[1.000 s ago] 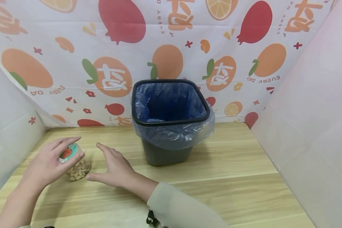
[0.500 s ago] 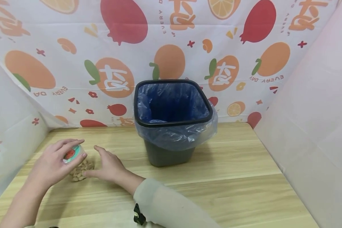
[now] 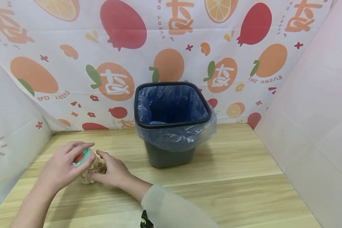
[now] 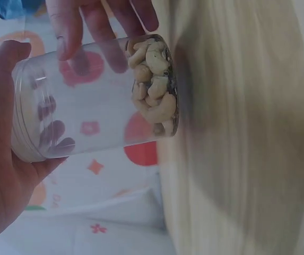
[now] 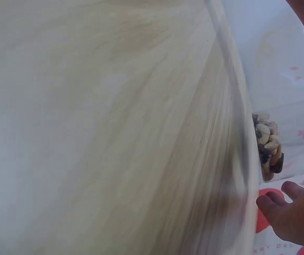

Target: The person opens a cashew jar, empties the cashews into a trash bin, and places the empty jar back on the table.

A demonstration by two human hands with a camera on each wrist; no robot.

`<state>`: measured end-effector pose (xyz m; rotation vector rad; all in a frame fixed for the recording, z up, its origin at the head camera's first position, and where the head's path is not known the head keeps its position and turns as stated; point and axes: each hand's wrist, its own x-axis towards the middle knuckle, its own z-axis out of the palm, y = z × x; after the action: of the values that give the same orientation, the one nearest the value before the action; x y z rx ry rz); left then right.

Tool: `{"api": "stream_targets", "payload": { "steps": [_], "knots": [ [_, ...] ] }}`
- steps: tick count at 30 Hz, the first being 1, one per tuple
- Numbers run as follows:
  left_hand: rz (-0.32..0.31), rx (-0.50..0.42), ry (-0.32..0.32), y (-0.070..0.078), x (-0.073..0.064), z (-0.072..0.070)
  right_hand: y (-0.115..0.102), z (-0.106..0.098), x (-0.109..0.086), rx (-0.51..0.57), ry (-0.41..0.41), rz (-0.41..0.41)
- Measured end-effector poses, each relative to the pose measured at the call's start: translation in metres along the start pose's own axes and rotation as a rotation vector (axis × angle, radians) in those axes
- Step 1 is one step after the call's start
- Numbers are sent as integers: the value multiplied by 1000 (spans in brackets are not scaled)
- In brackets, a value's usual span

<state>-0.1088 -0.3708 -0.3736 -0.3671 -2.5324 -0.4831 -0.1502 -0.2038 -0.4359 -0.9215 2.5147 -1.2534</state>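
My left hand (image 3: pixel 63 164) grips a clear plastic jar (image 4: pixel 104 130) around its top. Between the fingers shows a round lid label (image 3: pixel 81 157), green and white with a red picture. Pale cashew nuts (image 4: pixel 154 85) lie at the bottom of the jar, close over the tabletop. My right hand (image 3: pixel 114 171) reaches in from the right, thumb and fingers spread about the lower side of the jar. In the left wrist view, its fingertips overlap the jar, some seen through the plastic. In the right wrist view, the nuts show between its thumb and fingers.
A dark grey trash bin (image 3: pixel 168 155) with a black rim and a translucent bluish bag liner (image 3: pixel 176 137) stands at the back middle of the wooden table (image 3: pixel 231 186). Fruit-print sheeting (image 3: pixel 148 41) rises behind, and pale sheets close both sides.
My left hand and the jar have shifted right, toward the right hand. The right hand's thumb and fingers have come up to the jar's side. The bin has stayed put.
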Motion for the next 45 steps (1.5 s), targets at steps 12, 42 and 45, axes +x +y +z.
{"api": "stream_targets", "payload": {
  "steps": [12,42,45],
  "knots": [
    [203,-30,38,48,9,-4,9,-32,-36,114,1,-40],
    [444,-377,156,183,36,-3,6,-147,-140,192,72,-282],
    [452,-404,149,189,37,-1,5,-154,-147,193,55,-282]
  ]
}}
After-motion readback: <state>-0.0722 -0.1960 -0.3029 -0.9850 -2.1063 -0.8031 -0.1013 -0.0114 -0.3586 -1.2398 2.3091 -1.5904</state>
